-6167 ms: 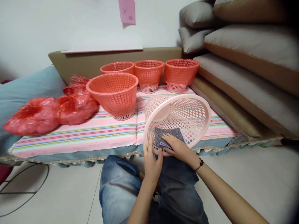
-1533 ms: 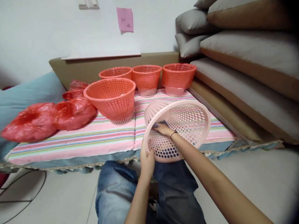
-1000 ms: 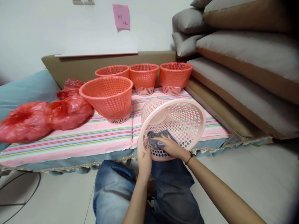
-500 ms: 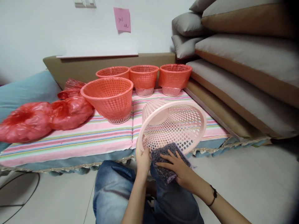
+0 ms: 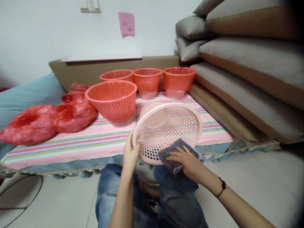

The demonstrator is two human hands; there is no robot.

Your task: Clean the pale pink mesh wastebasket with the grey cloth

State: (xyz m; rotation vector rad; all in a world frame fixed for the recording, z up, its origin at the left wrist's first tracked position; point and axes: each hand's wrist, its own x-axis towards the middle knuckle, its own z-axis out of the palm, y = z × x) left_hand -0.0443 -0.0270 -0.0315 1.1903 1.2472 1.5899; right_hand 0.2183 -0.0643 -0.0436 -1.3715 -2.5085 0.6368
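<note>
A pale pink plastic basket with a pattern of holes lies tipped over, its mouth facing me. Its left rim is gripped by my left hand, thumb on the inner side. My right hand holds a grey scrubbing cloth with a purple edge over the basket's lower front rim. The fingers of that hand lie spread over the cloth, and its thumb is hidden.
Several baskets wrapped in red plastic, such as the nearest basket, stand behind. Red plastic bundles lie left on the striped cloth. Large cushions are stacked at the right. A black wire ring is at lower left.
The basket has turned and shifted left and slightly down, with my left hand moving left on its rim. My right hand and the cloth have moved slightly right and up along the rim.
</note>
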